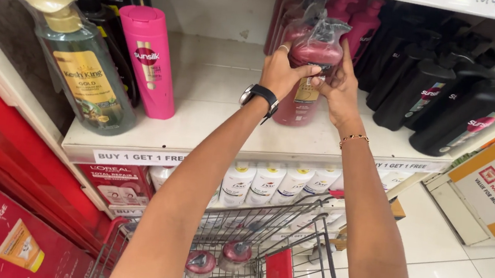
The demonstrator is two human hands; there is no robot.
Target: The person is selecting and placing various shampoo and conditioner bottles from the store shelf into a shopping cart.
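Both hands are up at the white shelf (pixel 212 123), closed around a dark red pump bottle (pixel 309 72) whose top is wrapped in clear plastic. The left hand (pixel 282 72), with a dark watch at the wrist, grips the bottle's left side, fingers curled over its shoulder; the right hand (pixel 339 87), with a thin bracelet at the wrist, grasps the right side and front, thumb across the label. The bottle stands near the middle of the shelf, its base seemingly on the board, just in front of more red bottles at the back. To the right on the same shelf lean several black pump bottles (pixel 442 92), close beside the right hand. Well to the left on the shelf stand a pink bottle (pixel 148 61) and a green pump bottle (pixel 81 63) with a cream-coloured cap. Below the shelf a row of white bottles (pixel 267 184) fills the next level, and under the arms sits a wire cart (pixel 259 263) with two red-capped items in it. To handle the bottle well, I judge it best kept upright with the grip low on the body, not on the loose plastic over the pump, and moved straight clear of the black bottles so none tip.
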